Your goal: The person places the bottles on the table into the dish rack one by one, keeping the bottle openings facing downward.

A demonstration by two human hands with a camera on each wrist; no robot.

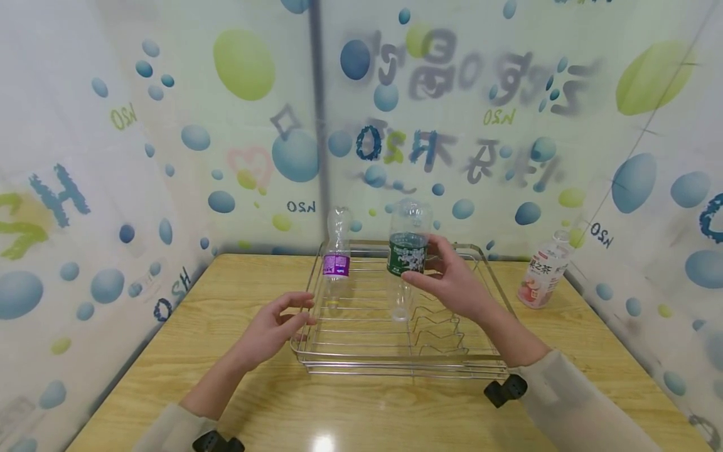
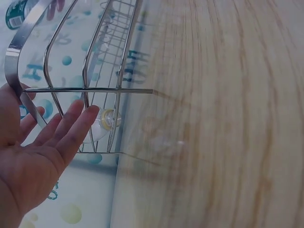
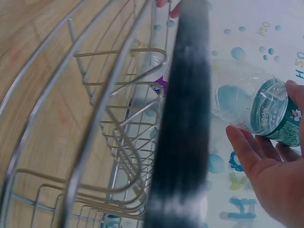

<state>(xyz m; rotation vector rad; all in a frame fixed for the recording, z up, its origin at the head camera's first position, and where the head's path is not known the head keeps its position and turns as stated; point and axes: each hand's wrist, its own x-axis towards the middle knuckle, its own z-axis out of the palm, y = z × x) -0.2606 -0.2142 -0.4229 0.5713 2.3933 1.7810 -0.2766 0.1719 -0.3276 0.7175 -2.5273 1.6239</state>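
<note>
My right hand [image 1: 452,279] holds a clear plastic bottle [image 1: 408,254] with a green label, thumb on the front and fingers round the far side. This bottle is upside down, its neck pointing down over a wire dish rack [image 1: 361,344]. Left of it, a clear bottle with a purple label [image 1: 337,265] stands inverted in the rack. In the left wrist view its yellow-ringed neck [image 2: 109,118] shows low between the wires. At the rack's left side rests my left hand [image 1: 271,333], fingers loosely extended beside the wires [image 2: 85,71].
A bottle with a pink and white label [image 1: 543,270] stands upright on the wooden table [image 1: 361,408], right of the rack. Zigzag wire dividers [image 1: 440,329] fill the rack's right front part. A patterned curtain [image 1: 254,157] hangs close behind the table and along both sides.
</note>
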